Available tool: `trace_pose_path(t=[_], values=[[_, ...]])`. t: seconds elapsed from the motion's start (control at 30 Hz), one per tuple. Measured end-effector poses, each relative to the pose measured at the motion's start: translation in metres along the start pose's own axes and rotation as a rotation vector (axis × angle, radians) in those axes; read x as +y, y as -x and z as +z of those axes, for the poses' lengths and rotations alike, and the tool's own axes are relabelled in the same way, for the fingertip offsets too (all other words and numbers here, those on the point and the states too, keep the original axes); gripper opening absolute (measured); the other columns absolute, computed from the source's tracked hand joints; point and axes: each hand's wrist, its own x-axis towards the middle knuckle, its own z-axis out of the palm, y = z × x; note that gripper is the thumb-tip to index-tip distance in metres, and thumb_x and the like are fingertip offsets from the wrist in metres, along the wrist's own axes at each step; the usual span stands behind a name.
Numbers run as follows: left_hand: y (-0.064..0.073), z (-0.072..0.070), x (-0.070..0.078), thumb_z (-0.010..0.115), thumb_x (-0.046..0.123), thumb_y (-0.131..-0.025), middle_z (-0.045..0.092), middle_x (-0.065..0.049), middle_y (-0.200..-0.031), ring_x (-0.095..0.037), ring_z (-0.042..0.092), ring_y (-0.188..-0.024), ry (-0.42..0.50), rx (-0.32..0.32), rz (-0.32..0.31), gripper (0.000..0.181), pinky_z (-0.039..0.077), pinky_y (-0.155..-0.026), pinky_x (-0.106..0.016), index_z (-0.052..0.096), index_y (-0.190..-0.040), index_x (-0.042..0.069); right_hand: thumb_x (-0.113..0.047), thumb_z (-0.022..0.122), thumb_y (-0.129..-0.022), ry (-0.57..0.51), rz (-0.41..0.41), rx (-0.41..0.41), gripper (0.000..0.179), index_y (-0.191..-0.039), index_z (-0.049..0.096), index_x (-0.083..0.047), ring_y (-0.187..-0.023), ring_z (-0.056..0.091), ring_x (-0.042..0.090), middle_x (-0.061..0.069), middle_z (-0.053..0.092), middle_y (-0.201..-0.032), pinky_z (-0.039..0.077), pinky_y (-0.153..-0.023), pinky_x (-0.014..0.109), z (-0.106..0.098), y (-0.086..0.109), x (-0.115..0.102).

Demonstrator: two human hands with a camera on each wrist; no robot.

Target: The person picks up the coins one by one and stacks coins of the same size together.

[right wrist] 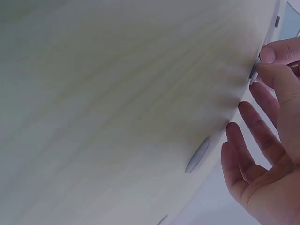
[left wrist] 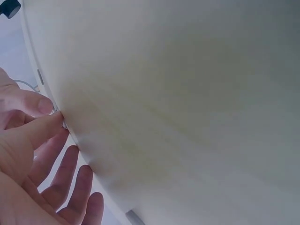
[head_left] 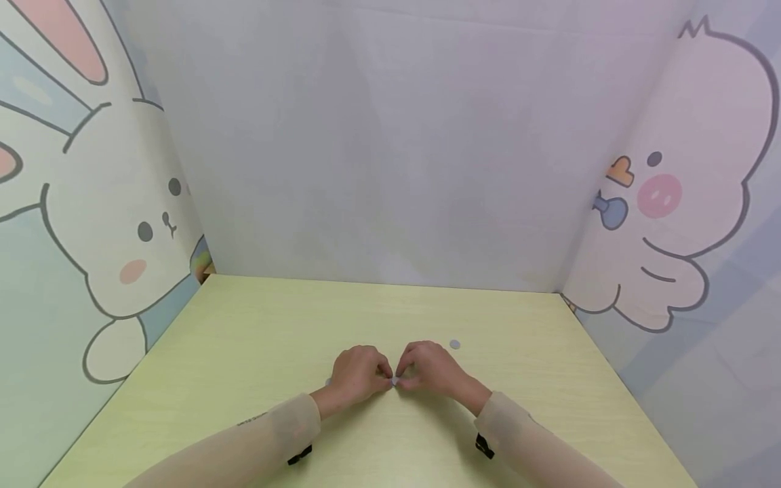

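Plenty is covered here: fingertips hide most of the middle grey disc (head_left: 395, 381), leaving a sliver showing between the two hands, and whether it touches the wood is hard to tell. Over on the left, another grey disc (head_left: 328, 381) barely peeks out behind the left wrist, while the far-right grey disc (head_left: 454, 344) lies flat in full sight beyond the right hand! Both pale sleeves (head_left: 244, 434) are cut off at the near side. The yellowish tabletop (head_left: 274, 312) gives generous room left and right, its side edges well apart from the hands, its far edge up against the pale backdrop (head_left: 390, 149). And look at that pose: forearms angling in from near left and near right, the left hand (head_left: 360, 373) pinching the middle disc between thumb and forefinger, the right hand (head_left: 430, 369) pinching it opposite, remaining fingers loosely bent and spread on both.
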Motion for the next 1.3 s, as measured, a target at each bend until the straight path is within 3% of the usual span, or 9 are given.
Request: trace_pose_path(t=[0.8, 1.1, 1.3], values=[[0.002, -0.012, 0.009, 0.091, 0.021, -0.084, 0.076, 0.010, -0.084, -0.009, 0.065, -0.080, -0.008, -0.038, 0.007, 0.006, 0.048, -0.066, -0.029, 0.085, -0.083, 0.020, -0.023, 0.091, -0.086, -0.024, 0.005, 0.009, 0.010, -0.092, 0.085, -0.017, -0.091, 0.070, 0.011, -0.007, 0.078, -0.093, 0.057, -0.088, 0.035, 0.001, 0.001, 0.000], [0.003, -0.012, 0.007, 0.091, 0.020, -0.083, 0.076, 0.010, -0.082, -0.003, 0.058, -0.073, 0.005, -0.034, 0.022, 0.007, 0.043, -0.062, -0.026, 0.085, -0.082, 0.019, -0.018, 0.089, -0.088, -0.041, -0.005, -0.013, 0.005, -0.089, 0.085, -0.016, -0.092, 0.071, 0.011, -0.006, 0.078, -0.093, 0.056, -0.086, 0.031, 0.000, 0.005, 0.004], [0.005, -0.015, 0.009, 0.092, 0.017, -0.083, 0.077, 0.008, -0.083, -0.009, 0.065, -0.077, 0.006, -0.037, 0.037, 0.006, 0.045, -0.062, -0.026, 0.085, -0.083, 0.018, -0.019, 0.090, -0.088, -0.037, -0.008, -0.003, 0.005, -0.089, 0.085, -0.017, -0.092, 0.069, 0.009, -0.008, 0.076, -0.093, 0.056, -0.086, 0.031, 0.002, 0.005, 0.004]])
